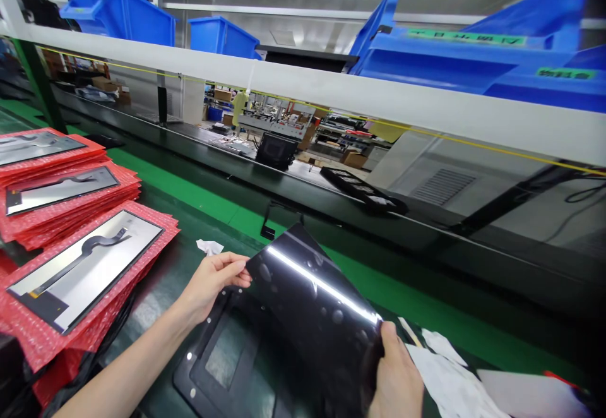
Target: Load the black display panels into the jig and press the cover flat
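Note:
A glossy black screen panel (312,317) is held up and tilted in front of me, a bright strip of light reflected across its bubbled surface. My left hand (220,282) pinches its upper left corner between thumb and fingers. On the right edge, my right hand (398,370) grips the panel with the thumb along its side. Beneath the panel lies a black frame (199,358) with rectangular openings, partly hidden by the panel. A crumpled white scrap (209,247) rests beyond my left hand.
Stacks of red bubble-wrap pouches (156,222) carry display panels (89,266) with ribbon cables at left. White papers (445,374) lie at right. A white shelf beam (303,86) with blue bins (137,17) crosses above the bench. A small black bracket (267,231) sits behind the panel.

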A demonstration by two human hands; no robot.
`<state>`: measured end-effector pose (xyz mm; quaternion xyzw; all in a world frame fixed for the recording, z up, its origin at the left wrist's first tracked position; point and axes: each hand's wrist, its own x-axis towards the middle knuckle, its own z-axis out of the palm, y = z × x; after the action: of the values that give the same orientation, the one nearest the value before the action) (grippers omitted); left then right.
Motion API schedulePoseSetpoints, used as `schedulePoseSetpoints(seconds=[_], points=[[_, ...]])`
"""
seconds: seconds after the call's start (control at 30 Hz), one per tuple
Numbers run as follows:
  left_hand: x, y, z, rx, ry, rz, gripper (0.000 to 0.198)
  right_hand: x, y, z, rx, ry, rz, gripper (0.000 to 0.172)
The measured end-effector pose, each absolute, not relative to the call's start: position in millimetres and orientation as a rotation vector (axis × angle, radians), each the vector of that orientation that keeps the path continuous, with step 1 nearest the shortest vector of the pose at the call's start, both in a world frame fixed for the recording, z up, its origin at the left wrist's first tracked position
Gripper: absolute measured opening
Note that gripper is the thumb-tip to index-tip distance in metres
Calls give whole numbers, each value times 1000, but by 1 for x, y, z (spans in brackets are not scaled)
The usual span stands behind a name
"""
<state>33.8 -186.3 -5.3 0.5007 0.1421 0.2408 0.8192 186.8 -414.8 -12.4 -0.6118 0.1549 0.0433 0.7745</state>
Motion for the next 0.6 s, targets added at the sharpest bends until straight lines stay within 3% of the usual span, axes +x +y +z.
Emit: schedulePoseSetpoints(seconds=[0.27,0.6], points=[[32,-191,1,1048,302,505,35,201,-423,-36,-1450,206,280,54],[32,-194,5,1037,324,521,35,196,-410,-22,-1419,391,375,42]])
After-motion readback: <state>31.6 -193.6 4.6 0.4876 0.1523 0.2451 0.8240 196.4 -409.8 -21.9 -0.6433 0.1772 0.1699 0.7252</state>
